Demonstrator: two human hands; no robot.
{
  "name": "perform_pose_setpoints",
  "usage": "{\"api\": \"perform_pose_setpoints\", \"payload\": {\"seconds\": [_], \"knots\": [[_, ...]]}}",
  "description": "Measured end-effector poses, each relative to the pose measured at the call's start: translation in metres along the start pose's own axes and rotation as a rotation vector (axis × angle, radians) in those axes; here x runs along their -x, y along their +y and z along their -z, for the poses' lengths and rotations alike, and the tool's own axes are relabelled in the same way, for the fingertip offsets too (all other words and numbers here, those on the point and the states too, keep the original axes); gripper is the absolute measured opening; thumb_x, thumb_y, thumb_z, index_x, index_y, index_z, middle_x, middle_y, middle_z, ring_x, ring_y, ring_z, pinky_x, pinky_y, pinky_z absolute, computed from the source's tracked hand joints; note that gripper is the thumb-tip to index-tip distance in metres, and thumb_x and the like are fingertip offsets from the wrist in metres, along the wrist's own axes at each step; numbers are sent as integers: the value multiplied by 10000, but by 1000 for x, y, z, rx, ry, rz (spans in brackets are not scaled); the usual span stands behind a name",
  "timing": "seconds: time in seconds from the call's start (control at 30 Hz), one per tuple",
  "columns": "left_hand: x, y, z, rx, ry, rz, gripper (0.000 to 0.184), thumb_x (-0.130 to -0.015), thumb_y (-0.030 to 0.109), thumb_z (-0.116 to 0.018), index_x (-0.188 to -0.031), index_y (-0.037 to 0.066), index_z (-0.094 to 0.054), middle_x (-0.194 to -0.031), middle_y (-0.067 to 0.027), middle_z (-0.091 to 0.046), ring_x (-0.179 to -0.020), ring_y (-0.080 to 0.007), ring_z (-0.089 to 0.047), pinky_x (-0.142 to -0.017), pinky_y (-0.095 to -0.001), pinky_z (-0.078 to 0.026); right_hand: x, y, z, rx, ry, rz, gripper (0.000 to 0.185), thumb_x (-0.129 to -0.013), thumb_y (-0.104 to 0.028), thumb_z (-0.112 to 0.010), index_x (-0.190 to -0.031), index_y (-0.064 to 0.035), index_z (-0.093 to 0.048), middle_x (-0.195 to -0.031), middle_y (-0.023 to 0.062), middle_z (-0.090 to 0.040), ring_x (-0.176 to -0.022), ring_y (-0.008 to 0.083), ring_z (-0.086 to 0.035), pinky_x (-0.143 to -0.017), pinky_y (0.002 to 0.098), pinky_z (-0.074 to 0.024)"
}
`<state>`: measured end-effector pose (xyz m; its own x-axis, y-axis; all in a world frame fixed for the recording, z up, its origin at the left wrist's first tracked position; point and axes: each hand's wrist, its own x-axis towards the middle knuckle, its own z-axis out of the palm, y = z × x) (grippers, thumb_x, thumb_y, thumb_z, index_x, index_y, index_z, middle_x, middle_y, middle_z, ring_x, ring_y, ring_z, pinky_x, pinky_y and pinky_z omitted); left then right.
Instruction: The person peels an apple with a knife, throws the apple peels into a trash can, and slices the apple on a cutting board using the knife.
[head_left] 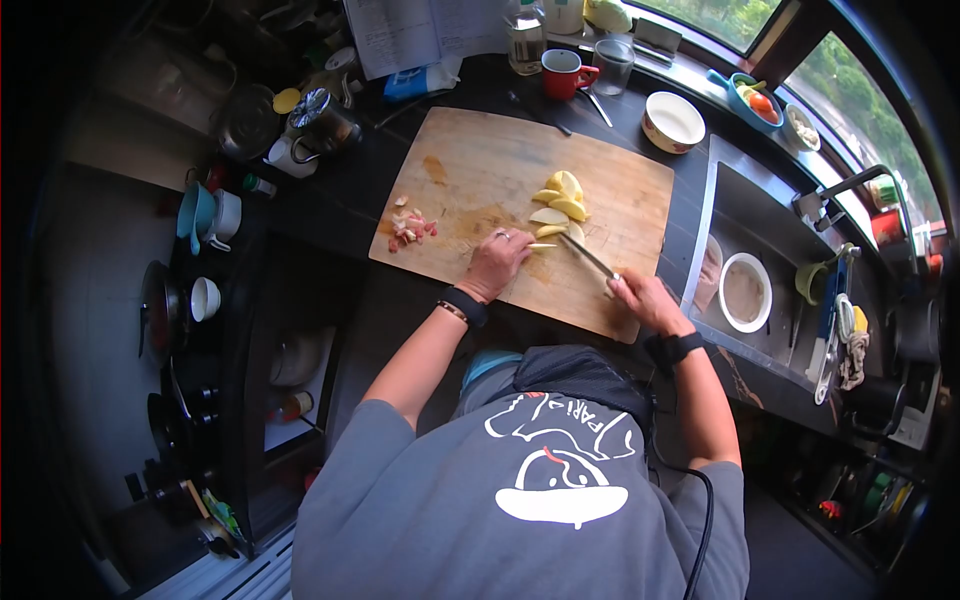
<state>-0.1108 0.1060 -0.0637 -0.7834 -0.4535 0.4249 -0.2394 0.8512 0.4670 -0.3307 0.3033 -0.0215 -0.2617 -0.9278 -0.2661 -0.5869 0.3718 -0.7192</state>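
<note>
On the wooden cutting board [480,150] lies a row of pale yellow potato pieces [568,208], cut into thick slices and wedges. My left hand [500,260] is at the near end of the row, its fingers bent together and their tips on a thin potato slice [542,246]. My right hand [648,300] is closed round the handle of a knife [590,256]. The blade points up and left, and its tip is beside the nearest potato pieces. Small chopped pinkish pieces [410,230], perhaps meat, form a pile at the board's left edge.
Behind the board stand a red mug [563,74], a clear glass [613,66], a bottle [526,38] and a white bowl [673,122]. To the right is a sink [765,215] holding a white round bowl [745,292]. A metal pot [325,120] stands at the left.
</note>
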Motion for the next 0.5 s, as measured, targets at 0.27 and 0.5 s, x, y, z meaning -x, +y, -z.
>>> {"api": "perform_pose_setpoints", "payload": {"seconds": [0.27, 0.5], "knots": [[-21, -2, -4, 82, -11, 43, 140, -777, 29, -665, -888, 16, -581, -1057, -132, -558, -863, -314, -610, -749, -373, -508, 19, -8, 16, -22, 10, -25, 377, -904, -344, -600, -862, 31, -588, -650, 211, -551, -583, 320, -534, -567, 391, -423], [-35, 24, 12, 41, 25, -9, 127, -771, 38, -664, -865, 58, -582, -914, -100, -580, -762, -296, -605, -675, -369, -503, 77, 37, 37, -157, -117, -181, 365, -859, -344, -658, -890, 18, -622, -637, 46, -525, -611, 133, -482, -562, 313, -409]]}}
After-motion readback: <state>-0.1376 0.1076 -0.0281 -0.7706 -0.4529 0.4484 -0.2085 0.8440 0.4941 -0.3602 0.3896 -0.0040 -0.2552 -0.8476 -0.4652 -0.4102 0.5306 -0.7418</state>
